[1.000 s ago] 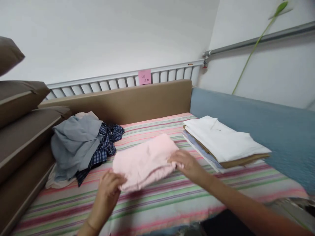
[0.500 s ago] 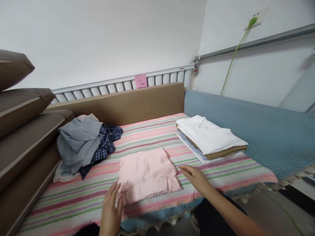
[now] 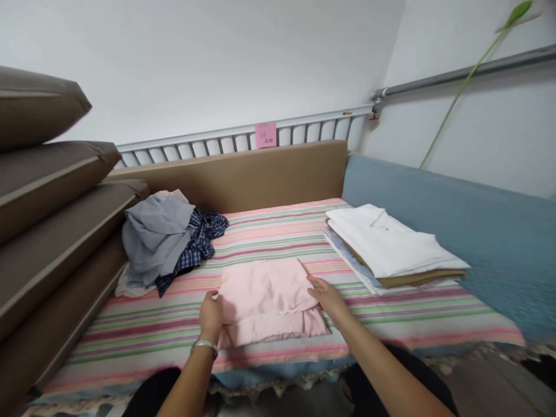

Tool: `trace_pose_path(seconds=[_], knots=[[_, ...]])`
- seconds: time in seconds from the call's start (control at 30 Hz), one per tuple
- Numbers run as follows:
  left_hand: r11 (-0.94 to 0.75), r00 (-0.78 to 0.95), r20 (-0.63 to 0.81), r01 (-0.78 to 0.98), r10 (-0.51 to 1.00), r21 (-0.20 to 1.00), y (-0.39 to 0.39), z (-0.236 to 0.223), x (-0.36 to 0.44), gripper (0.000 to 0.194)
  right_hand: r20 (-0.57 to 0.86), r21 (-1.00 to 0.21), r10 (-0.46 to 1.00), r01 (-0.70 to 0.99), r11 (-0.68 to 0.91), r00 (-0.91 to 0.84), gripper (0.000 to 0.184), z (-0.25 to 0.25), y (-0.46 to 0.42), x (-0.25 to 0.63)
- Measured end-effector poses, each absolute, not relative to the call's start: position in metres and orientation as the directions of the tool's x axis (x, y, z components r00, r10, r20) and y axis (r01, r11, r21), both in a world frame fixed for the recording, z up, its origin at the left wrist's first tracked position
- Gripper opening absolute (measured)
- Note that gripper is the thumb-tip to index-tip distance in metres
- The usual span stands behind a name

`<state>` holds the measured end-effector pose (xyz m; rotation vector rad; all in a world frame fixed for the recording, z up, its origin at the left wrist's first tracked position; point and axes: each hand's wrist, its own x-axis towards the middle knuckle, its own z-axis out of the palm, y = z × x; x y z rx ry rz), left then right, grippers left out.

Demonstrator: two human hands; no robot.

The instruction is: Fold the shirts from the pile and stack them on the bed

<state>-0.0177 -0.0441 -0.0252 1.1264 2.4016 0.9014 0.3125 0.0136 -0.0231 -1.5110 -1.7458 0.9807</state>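
Note:
A folded pink garment (image 3: pixel 264 298) lies flat on the striped cover, its lower part showing as a second layer along the near side. At its left edge is my left hand (image 3: pixel 211 315), a bracelet on the wrist, fingers curled in and closed on the cloth. My right hand (image 3: pixel 326 298) has the opposite edge between thumb and fingers. The fingertips under the cloth are hidden on both sides. To the right rests a stack of folded clothes with a white shirt (image 3: pixel 391 243) on top.
A loose heap of clothes, with a grey-blue garment (image 3: pixel 158 237) and a dark checked one (image 3: pixel 197 240), lies at the left. Stacked brown cushions (image 3: pixel 56 226) rise beside it. A brown backrest (image 3: pixel 243 179) and a blue one (image 3: pixel 452 208) border the striped cover (image 3: pixel 143 336).
Both hands have come in to the pink garment's side edges, the left moving forward and the right inward; earlier the right was apart from it. The view has shifted slightly left.

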Motion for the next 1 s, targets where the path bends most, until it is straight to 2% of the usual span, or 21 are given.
trace_pose_path(seconds=[0.1,0.2,0.27,0.33,0.4,0.5,0.57,0.67,0.77,1.0], knots=[[0.489,-0.626,-0.033,0.574,0.779,0.657,-0.048,-0.027,-0.021,0.037,-0.217,-0.822,0.971,0.555,-0.126,-0.101,0.043,-0.027,0.007,0.316],[0.477,-0.613,-0.011,0.603,0.79,0.64,-0.053,-0.027,-0.024,0.036,-0.266,-0.767,0.959,0.624,-0.151,-0.095,0.039,-0.025,0.004,0.327],[0.461,-0.612,0.03,0.627,0.79,0.628,-0.052,-0.023,-0.02,0.04,-0.178,-0.701,0.98,0.71,-0.067,-0.084,0.038,-0.017,0.006,0.333],[0.39,-0.572,0.137,0.697,0.809,0.602,-0.048,-0.016,-0.006,0.044,0.009,-0.584,0.994,0.807,0.091,-0.106,0.039,-0.007,0.01,0.331],[0.22,-0.418,0.3,0.825,0.857,0.52,-0.04,-0.01,0.018,0.043,0.194,-0.471,0.963,0.843,0.261,-0.189,0.04,0.003,0.014,0.316],[-0.026,-0.117,0.419,0.947,0.9,0.321,-0.026,-0.007,0.06,0.043,0.297,-0.389,0.895,0.814,0.431,-0.332,0.041,0.005,0.02,0.276],[-0.037,-0.059,0.375,0.969,0.925,0.246,-0.017,-0.012,0.077,0.044,0.284,-0.34,0.877,0.815,0.47,-0.388,0.044,-0.002,0.023,0.25],[0.056,-0.11,0.278,0.98,0.954,0.193,-0.009,-0.026,0.073,0.047,0.197,-0.287,0.89,0.843,0.454,-0.412,0.048,-0.02,0.027,0.23],[0.12,-0.159,0.227,0.977,0.961,0.178,-0.008,-0.04,0.047,0.053,0.14,-0.25,0.896,0.86,0.444,-0.422,0.051,-0.036,0.031,0.233],[0.151,-0.182,0.163,0.971,0.97,0.188,-0.002,-0.055,0.02,0.059,0.157,-0.173,0.91,0.896,0.409,-0.385,0.048,-0.051,0.036,0.266]])
